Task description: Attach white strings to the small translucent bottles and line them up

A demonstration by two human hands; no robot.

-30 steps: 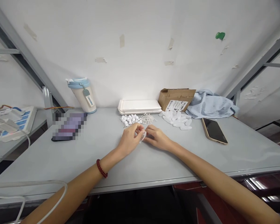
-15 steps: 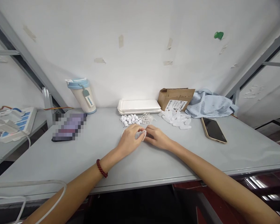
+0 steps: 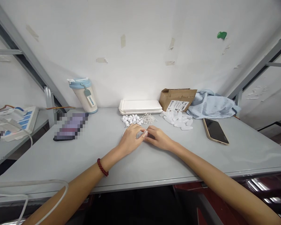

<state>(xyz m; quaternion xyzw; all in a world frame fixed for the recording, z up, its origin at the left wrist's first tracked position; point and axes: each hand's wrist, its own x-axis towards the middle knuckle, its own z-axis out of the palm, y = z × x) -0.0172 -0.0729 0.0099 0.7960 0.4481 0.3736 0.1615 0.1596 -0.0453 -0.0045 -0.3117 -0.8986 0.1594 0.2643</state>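
Observation:
My left hand [image 3: 131,137], with a dark red bead bracelet [image 3: 102,167] at the wrist, is closed in a pinch. Its thumb and forefinger hold a small white cord [image 3: 145,133]. From the other side, my right hand [image 3: 159,138] pinches the same bit, fingertips almost touching those of the left. The fingers cover much of the cord. Just behind the hands lie a pile of small white caps [image 3: 131,119] and a tangle of thin off-white cords [image 3: 149,118]. Farther right are several clear plastic sleeves [image 3: 177,119].
A stack of white flat trays or boxes [image 3: 140,107] and an opened cardboard box [image 3: 176,99] stand by the wall. A tumbler [image 3: 85,96], a blurred phone [image 3: 71,126], another phone [image 3: 215,131], a blue cloth [image 3: 212,104] and a white cable [image 3: 65,190] are around.
The white cord stood up as a loop between my fingertips; now less of it shows, drawn down among them. Both hands stay in nearly the same place.

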